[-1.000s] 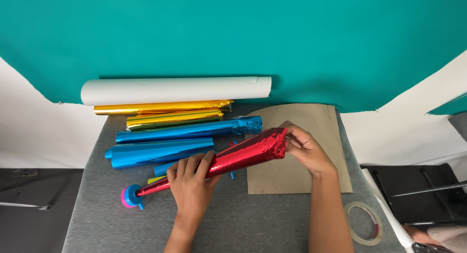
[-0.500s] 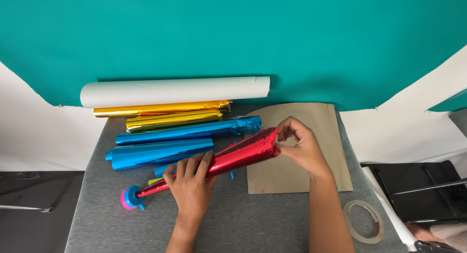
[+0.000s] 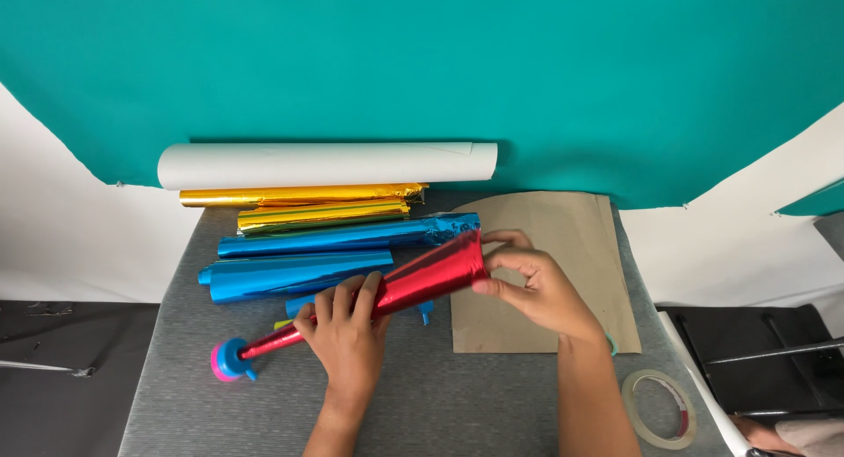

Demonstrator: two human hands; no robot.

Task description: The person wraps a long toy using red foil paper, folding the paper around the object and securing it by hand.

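The left hand (image 3: 347, 334) lies on the middle of a red foil cone (image 3: 378, 294), fingers curled over it and pressing it down on the grey tabletop (image 3: 440, 404). The right hand (image 3: 536, 286) holds the wide end of the cone, w/ thumb and fingers pinched around the rim. The cone lies tilted, wide end up to the right, narrow end down to the left, where it meets a small blue and pink cap (image 3: 230, 360).

Behind the cone lie other foil rolls: two blue ones (image 3: 343, 237) (image 3: 290, 274), then two gold ones (image 3: 303, 195) (image 3: 321, 215), all approx. parallel. Furthest back is a white paper roll (image 3: 325, 164), against the teal backdrop (image 3: 422, 61).

Under the right hand is a brown paper sheet (image 3: 563, 237), flat on the tabletop. A tape ring (image 3: 658, 408) lies near the right forearm, apart from the sheet.
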